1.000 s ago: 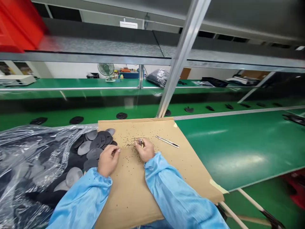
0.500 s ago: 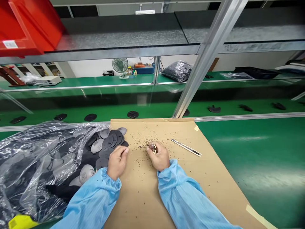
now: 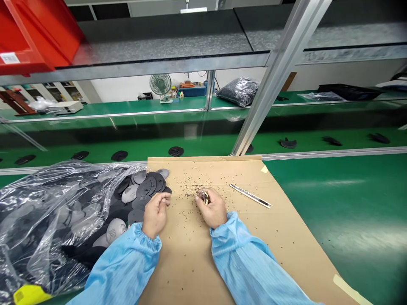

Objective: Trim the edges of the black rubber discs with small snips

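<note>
My right hand [image 3: 213,208] is closed around a small shiny metal tool [image 3: 205,197] with pale parts, mostly hidden by the fingers. It rests over the cardboard sheet [image 3: 190,245], among tiny black bits [image 3: 190,189] scattered there. My left hand [image 3: 155,215] is held at the sheet's left side, thumb and fingers slightly apart, with nothing visible in it. Beside it lies a pile of flat oval black and grey pads [image 3: 144,189], spilling from a large clear plastic bag [image 3: 47,212].
A black-and-white pen-like stick [image 3: 250,195] lies on the cardboard at right. Behind runs a green belt [image 3: 203,146] carrying dark pads [image 3: 176,151]. A slanted metal post [image 3: 270,80] rises at the cardboard's far edge. A red bin [image 3: 34,38] sits on the shelf above.
My left hand's fingers have loosened and stretched out from a closed pinch, and the hand has shifted slightly left. My right hand keeps its place and its hold on the tool.
</note>
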Demonstrator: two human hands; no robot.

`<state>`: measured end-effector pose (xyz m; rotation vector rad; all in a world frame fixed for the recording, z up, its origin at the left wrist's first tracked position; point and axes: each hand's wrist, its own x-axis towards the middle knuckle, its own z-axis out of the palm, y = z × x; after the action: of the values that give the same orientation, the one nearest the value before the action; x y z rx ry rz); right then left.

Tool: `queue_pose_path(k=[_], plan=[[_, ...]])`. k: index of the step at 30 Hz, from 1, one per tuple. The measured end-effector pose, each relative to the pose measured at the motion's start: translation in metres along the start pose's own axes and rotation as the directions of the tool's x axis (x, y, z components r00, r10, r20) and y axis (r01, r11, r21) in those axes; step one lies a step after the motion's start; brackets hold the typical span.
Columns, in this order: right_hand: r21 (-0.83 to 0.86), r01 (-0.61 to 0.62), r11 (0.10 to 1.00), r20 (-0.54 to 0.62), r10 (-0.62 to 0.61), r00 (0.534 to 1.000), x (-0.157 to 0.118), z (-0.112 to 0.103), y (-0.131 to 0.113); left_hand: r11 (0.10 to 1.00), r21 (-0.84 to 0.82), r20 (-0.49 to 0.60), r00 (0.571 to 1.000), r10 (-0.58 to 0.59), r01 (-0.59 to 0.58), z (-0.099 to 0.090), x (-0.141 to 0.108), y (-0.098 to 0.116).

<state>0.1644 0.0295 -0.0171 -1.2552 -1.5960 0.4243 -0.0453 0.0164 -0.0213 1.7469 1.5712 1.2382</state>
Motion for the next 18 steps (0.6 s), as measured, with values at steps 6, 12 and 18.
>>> queue_pose_path(k=[6,12,18], plan=[[0.005,0.002,1.000,-0.001,-0.002,1.000,-0.0001,0.0003,0.0006,1.000,-0.014,0.010,1.000,-0.016,0.016,-0.0006,-0.0010,0.0006],[-0.001,0.006,1.000,0.006,-0.006,1.000,-0.0005,0.0001,0.0011,1.000,-0.015,-0.002,1.000,-0.017,0.017,-0.0001,-0.0012,0.0003],[-0.033,-0.004,0.999,0.007,0.004,1.000,0.0020,0.0011,-0.0017,0.999,-0.035,0.015,0.999,-0.039,0.040,-0.0004,-0.0014,0.0009]])
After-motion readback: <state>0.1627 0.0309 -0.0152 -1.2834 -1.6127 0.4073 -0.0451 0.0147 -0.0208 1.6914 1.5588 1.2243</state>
